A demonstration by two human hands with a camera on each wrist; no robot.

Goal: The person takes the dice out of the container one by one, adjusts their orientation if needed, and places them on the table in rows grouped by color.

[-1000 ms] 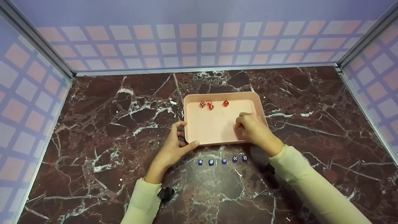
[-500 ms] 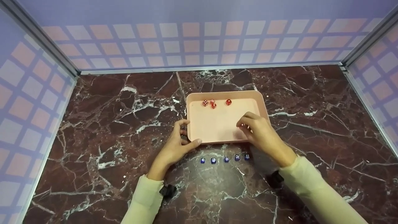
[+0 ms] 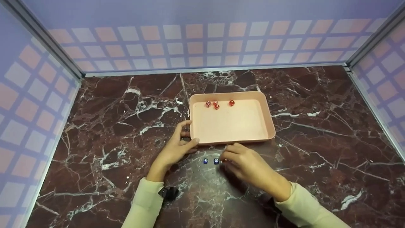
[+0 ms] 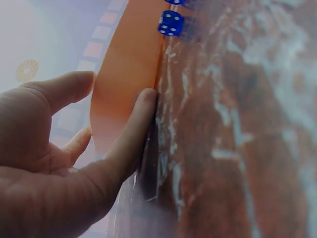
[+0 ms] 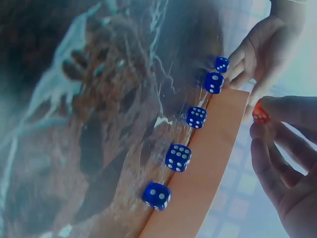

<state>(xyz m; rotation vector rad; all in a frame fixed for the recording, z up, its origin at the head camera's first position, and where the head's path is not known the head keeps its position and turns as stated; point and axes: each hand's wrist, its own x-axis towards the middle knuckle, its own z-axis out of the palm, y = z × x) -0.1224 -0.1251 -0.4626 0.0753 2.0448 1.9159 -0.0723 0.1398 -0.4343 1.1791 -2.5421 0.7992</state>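
My right hand (image 3: 248,164) pinches a red die (image 5: 260,113) between thumb and fingertips, above a row of blue dice (image 5: 178,157) on the table. In the head view that hand covers part of the row; two blue dice (image 3: 216,161) show at its left. A shallow peach tray (image 3: 234,125) lies just beyond the row, with several red dice (image 3: 231,103) near its back wall. My left hand (image 3: 173,150) holds the tray's near left corner, its thumb along the front wall and its fingers at the left side.
Dark red marble-patterned table (image 3: 126,177) with white veins surrounds the tray. Tiled panels (image 3: 174,47) stand at the back and both sides.
My right hand has come out of the tray with a red die and moved toward me, over the blue dice. My left hand has stayed at the tray's corner.
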